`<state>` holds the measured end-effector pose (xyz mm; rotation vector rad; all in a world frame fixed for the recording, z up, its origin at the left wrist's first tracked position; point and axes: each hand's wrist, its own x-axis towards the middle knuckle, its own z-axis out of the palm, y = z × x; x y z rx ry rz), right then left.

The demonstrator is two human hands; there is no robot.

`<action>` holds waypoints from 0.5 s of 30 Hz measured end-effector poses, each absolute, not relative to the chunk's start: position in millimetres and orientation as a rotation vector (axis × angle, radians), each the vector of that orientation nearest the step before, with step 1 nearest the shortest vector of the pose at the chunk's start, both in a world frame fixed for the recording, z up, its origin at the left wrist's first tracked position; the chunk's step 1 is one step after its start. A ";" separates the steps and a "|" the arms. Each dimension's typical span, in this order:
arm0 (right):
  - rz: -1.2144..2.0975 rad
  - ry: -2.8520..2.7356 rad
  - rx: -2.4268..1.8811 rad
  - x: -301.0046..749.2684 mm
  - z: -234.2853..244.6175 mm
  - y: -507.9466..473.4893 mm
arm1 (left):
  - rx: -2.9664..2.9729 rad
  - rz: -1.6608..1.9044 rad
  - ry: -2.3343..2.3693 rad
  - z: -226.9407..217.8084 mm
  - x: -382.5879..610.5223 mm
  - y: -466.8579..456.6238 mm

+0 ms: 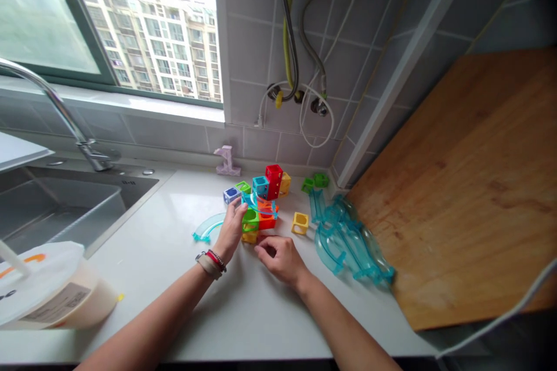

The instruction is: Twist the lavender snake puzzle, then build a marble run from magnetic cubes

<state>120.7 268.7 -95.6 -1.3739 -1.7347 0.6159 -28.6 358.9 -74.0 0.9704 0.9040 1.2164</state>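
A small structure of hollow plastic blocks stands on the counter. It has a red block [274,182], a blue block [260,186], a green block [250,219], an orange-red block [267,220] and a low yellow block [249,237]. A curved teal track piece [261,204] lies across it. My left hand [232,229] grips the structure's left side, thumb by the track piece, other fingers partly hidden. My right hand [282,258] is curled near the low yellow block, thumb and forefinger together; what they hold, if anything, is hidden.
A loose yellow block [300,223] sits right of the structure, beyond it a pile of teal track pieces [348,237] against a wooden board [470,185]. A curved track [209,227] lies left. A sink [143,185], faucet [65,110] and lidded cup [65,290] are further left.
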 end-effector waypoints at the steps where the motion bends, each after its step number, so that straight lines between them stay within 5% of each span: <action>1: 0.619 -1.727 -1.383 120.8 -96.4 269.1 | 0.985 1.219 0.929 -72.5 -28.6 358.1; 15: 0.522 -1.721 -1.515 120.9 -108.0 276.8 | 0.905 1.243 0.887 -83.4 -27.5 365.4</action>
